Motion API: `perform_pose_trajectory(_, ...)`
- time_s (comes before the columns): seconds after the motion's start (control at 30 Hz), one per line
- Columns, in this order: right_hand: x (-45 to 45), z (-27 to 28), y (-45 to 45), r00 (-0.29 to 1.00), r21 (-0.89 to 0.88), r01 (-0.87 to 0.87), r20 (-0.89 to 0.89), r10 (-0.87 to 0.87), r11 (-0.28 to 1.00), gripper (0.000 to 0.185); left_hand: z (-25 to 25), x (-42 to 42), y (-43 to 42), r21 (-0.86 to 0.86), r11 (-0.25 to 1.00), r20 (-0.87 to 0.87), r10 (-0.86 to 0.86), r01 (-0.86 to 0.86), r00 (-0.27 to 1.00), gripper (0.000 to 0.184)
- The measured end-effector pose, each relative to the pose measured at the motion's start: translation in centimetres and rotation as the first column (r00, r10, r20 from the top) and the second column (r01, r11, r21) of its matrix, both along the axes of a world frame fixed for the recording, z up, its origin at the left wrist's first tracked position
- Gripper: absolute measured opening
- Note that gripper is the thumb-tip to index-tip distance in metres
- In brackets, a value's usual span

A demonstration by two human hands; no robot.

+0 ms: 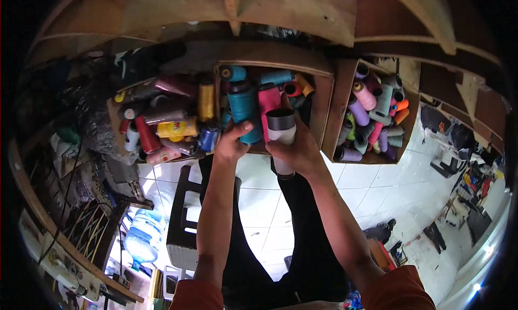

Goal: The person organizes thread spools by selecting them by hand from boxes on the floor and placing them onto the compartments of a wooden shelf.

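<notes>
My left hand [233, 141] is closed at the lower left side of a large teal thread spool [244, 106], its thumb in front and its other fingers mostly hidden. My right hand [298, 151] is wrapped around a whitish thread spool [281, 135] with a dark open cone end pointing up. Between the two spools a bright pink spool [269, 100] shows; whether a finger touches it I cannot tell. Behind both hands stands a cardboard box [321, 102] holding teal, red and orange spools.
Another box [114, 116] at left holds red, yellow and blue spools. At right, a third box [335, 116] carries purple, pink, green and orange ones. Wooden shelving [291, 10] overhangs the boxes. A dark stool [181, 223] and a blue water jug [144, 235] stand at lower left.
</notes>
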State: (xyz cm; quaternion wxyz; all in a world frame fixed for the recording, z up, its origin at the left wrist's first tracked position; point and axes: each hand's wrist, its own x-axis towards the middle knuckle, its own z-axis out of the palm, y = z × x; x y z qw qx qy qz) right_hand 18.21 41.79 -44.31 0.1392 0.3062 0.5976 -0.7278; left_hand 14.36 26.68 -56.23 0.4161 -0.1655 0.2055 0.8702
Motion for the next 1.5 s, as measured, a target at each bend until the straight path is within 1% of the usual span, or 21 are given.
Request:
perform_pose_trajectory(0.07,-1.1,2.7,-0.3,0.998,-0.092,-0.047,0.034,0.050,0.995,0.081,2.0,-0.6,-0.8,0.108,0.991,0.013,0.083,-0.084,0.996,0.064)
perform_pose_trajectory(0.1,-2.1,4.7,-0.7,0.999,-0.246,0.025,0.035,-0.017,0.969,0.070,3.3,-1.1,-1.7,0.068,0.994,-0.023,0.085,-0.083,0.996,0.073)
perform_pose_trajectory(0.2,-3.5,8.5,-1.5,0.996,-0.424,0.045,-0.051,-0.073,0.905,0.059,6.8,-2.7,-4.1,0.312,0.934,-0.045,0.195,-0.172,0.980,0.074)
perform_pose_trajectory(0.3,-6.2,12.5,-3.1,0.993,-0.533,0.049,-0.063,-0.098,0.845,0.062,10.9,-4.2,-6.8,0.408,0.868,0.041,0.293,-0.284,0.955,0.080)
perform_pose_trajectory(0.4,-10.0,18.3,-5.3,0.996,-0.354,0.031,0.088,0.000,0.935,0.062,13.5,-6.4,-9.3,0.542,0.776,0.026,0.368,-0.323,0.929,0.083)
perform_pose_trajectory(0.43,-11.4,19.9,-5.9,0.995,-0.236,-0.057,0.064,0.074,0.970,0.056,16.7,-8.3,-9.8,0.510,0.778,0.016,0.419,-0.368,0.908,0.086)
perform_pose_trajectory(0.5,-14.4,22.4,-6.6,0.983,-0.222,-0.102,0.124,0.132,0.970,0.055,20.3,-10.8,-11.6,0.492,0.804,-0.032,0.399,-0.333,0.916,0.089)
perform_pose_trajectory(0.57,-17.8,25.2,-7.9,0.980,-0.192,-0.154,0.094,0.174,0.969,0.054,21.5,-12.4,-13.7,0.485,0.817,-0.068,0.392,-0.313,0.917,0.094)
perform_pose_trajectory(0.6,-19.5,26.1,-7.5,0.960,-0.085,-0.192,0.192,0.206,0.978,0.052,22.2,-13.2,-14.7,0.481,0.823,-0.086,0.389,-0.303,0.917,0.097)
perform_pose_trajectory(0.63,-21.9,26.6,-6.9,0.944,-0.039,-0.318,0.074,0.320,0.947,0.051,22.4,-13.7,-15.8,0.463,0.828,-0.095,0.399,-0.315,0.912,0.098)
perform_pose_trajectory(0.67,-23.9,27.2,-6.7,0.948,0.084,-0.315,-0.020,0.317,0.945,0.051,23.3,-14.3,-16.7,0.468,0.831,-0.103,0.389,-0.301,0.915,0.099)
perform_pose_trajectory(0.7,-26.5,27.7,-6.2,0.892,0.416,-0.410,-0.003,0.452,0.811,0.052,24.2,-14.9,-17.5,0.473,0.833,-0.111,0.380,-0.287,0.918,0.099)
perform_pose_trajectory(0.73,-28.8,27.1,-5.2,0.796,0.676,-0.321,-0.187,0.576,0.663,0.051,24.8,-15.4,-18.2,0.483,0.828,-0.122,0.387,-0.286,0.914,0.099)
perform_pose_trajectory(0.77,-32.3,26.2,-2.5,0.655,0.805,-0.421,-0.048,0.754,0.417,0.047,25.1,-15.8,-18.9,0.495,0.821,-0.132,0.396,-0.286,0.909,0.098)
perform_pose_trajectory(0.8,-35.2,27.3,-2.8,0.657,0.897,-0.441,0.310,0.688,0.016,0.044,25.3,-16.1,-19.4,0.508,0.812,-0.141,0.407,-0.287,0.902,0.098)
perform_pose_trajectory(0.83,-37.5,28.3,-3.1,0.652,0.802,-0.461,0.597,0.468,-0.380,0.040,25.3,-16.2,-20.0,0.456,0.831,-0.126,0.416,-0.320,0.901,0.097)
perform_pose_trajectory(0.93,-43.0,25.0,1.1,0.844,0.886,-0.165,0.355,0.403,-0.433,0.040,23.5,-16.1,-21.2,0.536,0.806,-0.214,0.419,-0.252,0.882,0.101)
perform_pose_trajectory(1.1,-46.8,22.2,5.4,0.863,0.774,-0.304,0.471,0.184,-0.556,0.045,20.1,-13.5,-23.0,0.426,0.844,-0.129,0.412,-0.325,0.902,0.099)
perform_pose_trajectory(1.33,-46.9,19.1,8.3,0.806,0.683,-0.394,0.578,0.125,-0.615,0.051,19.6,-12.1,-24.4,0.384,0.846,-0.030,0.413,-0.371,0.910,0.096)
perform_pose_trajectory(1.43,-46.4,19.8,6.5,0.767,0.534,-0.419,0.641,0.029,-0.734,0.057,18.9,-12.6,-24.9,0.372,0.857,-0.051,0.404,-0.358,0.914,0.096)
perform_pose_trajectory(1.5,-46.0,19.6,6.5,0.811,0.572,-0.229,0.560,0.170,-0.788,0.051,19.2,-13.0,-25.0,0.386,0.859,-0.064,0.390,-0.337,0.919,0.096)
